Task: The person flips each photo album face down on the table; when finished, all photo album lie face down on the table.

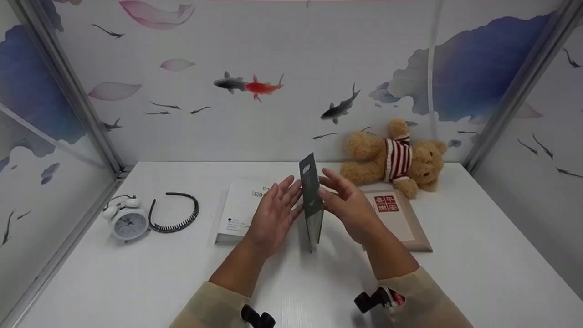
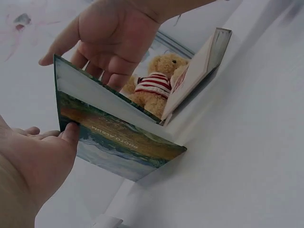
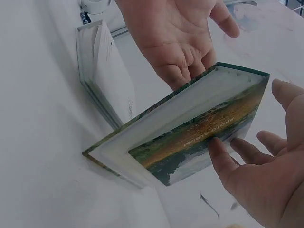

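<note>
A: What is shown at centre of the head view?

B: A photo album (image 1: 312, 200) is seen standing on edge on the white table (image 1: 136, 273), spine toward the camera, approx. upright. It is flanked by both hands: left hand (image 1: 273, 216) at its 9 o'clock, right hand (image 1: 350, 207) at its 3 o'clock.

A: How is the album gripped?

B: No closed grip is seen. Fingers of both hands are kept straight and spread. In the left wrist view the left hand's (image 2: 33, 164) thumb is laid against the album's (image 2: 114, 137) landscape cover near its lower corner; the right hand (image 2: 111, 38) is seen above, fingertips at the far cover. In the right wrist view one fingertip of the right hand (image 3: 259, 175) touches the album's (image 3: 190, 137) printed cover; the left hand (image 3: 175, 38) is held palm-open just behind the top edge. Whether that palm touches cannot be told. The album is thus steadied btwn flat fingers, not clasped.

A: What else lies on the table?

B: Rel. to the album: a white book (image 1: 241, 209) just behind at 10 o'clock; a framed picture w/ red characters (image 1: 396, 218) at 3 o'clock, lying flat; a teddy bear in a striped shirt (image 1: 396, 157) at 1 o'clock, against the wall; a black toothed headband (image 1: 175, 212) and a white alarm clock (image 1: 128, 221) at 9 o'clock, well apart from the hands.
</note>
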`<state>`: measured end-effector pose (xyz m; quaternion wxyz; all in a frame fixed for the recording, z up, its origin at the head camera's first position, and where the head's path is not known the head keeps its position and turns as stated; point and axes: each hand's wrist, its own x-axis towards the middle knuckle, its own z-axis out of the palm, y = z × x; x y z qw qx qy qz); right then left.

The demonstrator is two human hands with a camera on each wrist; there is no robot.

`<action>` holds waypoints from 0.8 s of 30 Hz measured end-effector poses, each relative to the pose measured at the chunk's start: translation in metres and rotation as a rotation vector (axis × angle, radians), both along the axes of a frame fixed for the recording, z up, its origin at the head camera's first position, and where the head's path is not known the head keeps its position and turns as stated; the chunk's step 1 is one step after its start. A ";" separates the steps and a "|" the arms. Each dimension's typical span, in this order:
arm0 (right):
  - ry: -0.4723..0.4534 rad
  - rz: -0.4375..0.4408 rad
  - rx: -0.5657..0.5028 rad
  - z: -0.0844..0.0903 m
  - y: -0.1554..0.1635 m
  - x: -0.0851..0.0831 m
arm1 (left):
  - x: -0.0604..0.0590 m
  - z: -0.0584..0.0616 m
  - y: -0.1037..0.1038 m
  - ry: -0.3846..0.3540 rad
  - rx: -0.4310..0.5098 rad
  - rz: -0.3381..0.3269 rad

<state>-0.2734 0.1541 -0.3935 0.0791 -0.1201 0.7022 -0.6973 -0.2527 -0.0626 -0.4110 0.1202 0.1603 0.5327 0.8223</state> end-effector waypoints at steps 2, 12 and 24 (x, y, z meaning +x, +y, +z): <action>-0.012 -0.016 -0.008 -0.002 0.001 -0.002 | 0.001 0.001 0.000 0.004 -0.005 -0.004; 0.021 -0.036 0.065 -0.007 0.014 -0.014 | -0.010 -0.019 -0.002 -0.129 -0.105 0.010; -0.044 -0.064 0.072 -0.007 0.030 -0.022 | -0.015 -0.033 -0.002 -0.247 -0.168 -0.016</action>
